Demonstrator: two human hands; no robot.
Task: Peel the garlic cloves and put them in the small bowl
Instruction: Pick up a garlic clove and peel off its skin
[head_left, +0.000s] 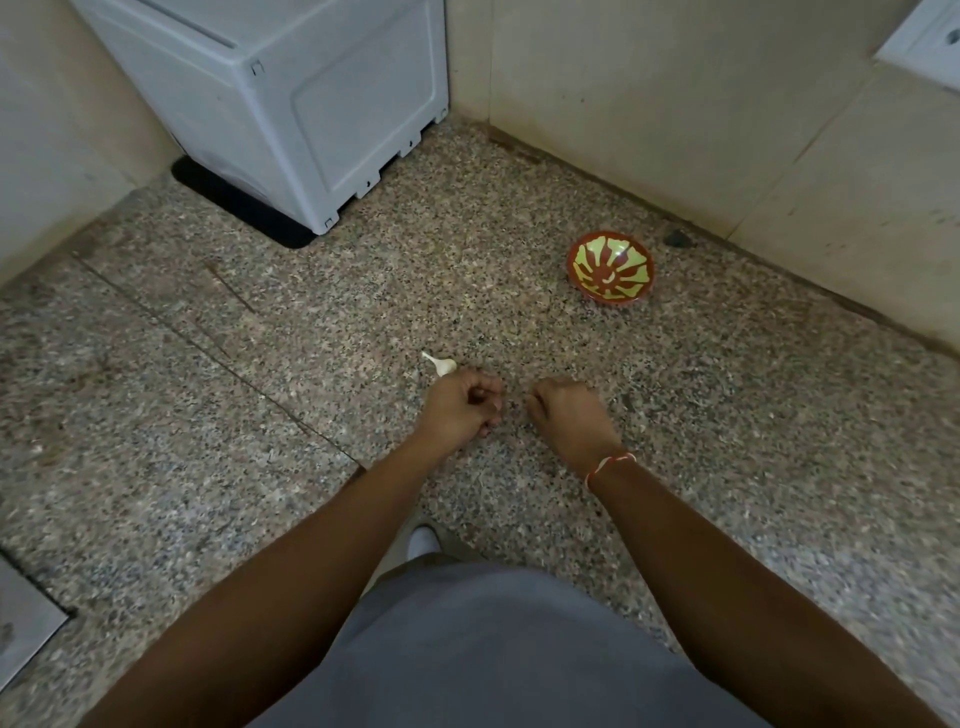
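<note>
From my head camera I see a speckled stone floor (311, 467), rough and grainy, with a thin crack running across it. My left hand (460, 408) is curled and holds a garlic bulb (441, 364). The garlic is white and papery, round at the bottom, with a thin pointy stem. It sticks out past my knuckles near the middle of the floor, and its long way points up and to the left. My right hand (563, 413) is curled into a fist just beside my left hand, and I cannot tell if anything is in it. A thin red and white thread (608, 465) goes round that wrist. The small bowl (610, 265) is round and shiny, red-brown with green shapes. It sits near the right wall edge of the floor, well apart from my hands. A white plastic box (291, 104) stands in the far left corner.
</note>
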